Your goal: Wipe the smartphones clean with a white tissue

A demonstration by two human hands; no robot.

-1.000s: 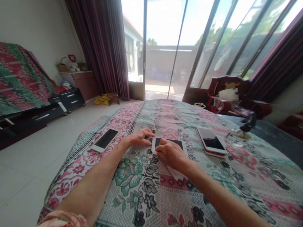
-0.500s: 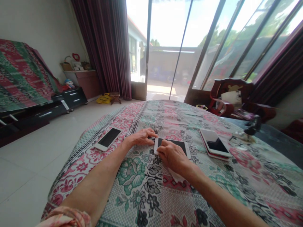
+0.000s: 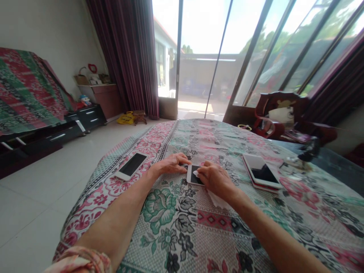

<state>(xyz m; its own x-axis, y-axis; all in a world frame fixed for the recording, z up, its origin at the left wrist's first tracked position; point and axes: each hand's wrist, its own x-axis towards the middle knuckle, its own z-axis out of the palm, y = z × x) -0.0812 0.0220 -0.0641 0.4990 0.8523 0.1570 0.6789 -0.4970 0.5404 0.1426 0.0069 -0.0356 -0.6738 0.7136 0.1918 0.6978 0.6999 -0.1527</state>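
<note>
Right hand [image 3: 216,179], tissue [image 3: 195,173] farther right — phone [image 3: 193,179] beneath

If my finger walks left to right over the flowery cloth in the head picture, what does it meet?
White rectangular phone with black screen, bare left hand, bare right hand, white rectangular tablet with black screen.

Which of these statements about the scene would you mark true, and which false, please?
1. The right hand holds a white cloth at the middle phone. True.
2. The left hand rests on the right-hand stack. False: the left hand is at the left end of the middle phone.
3. The left phone lies screen up. True.
4. The yellow bag is on the table. False: the yellow bag is on the floor.
</note>
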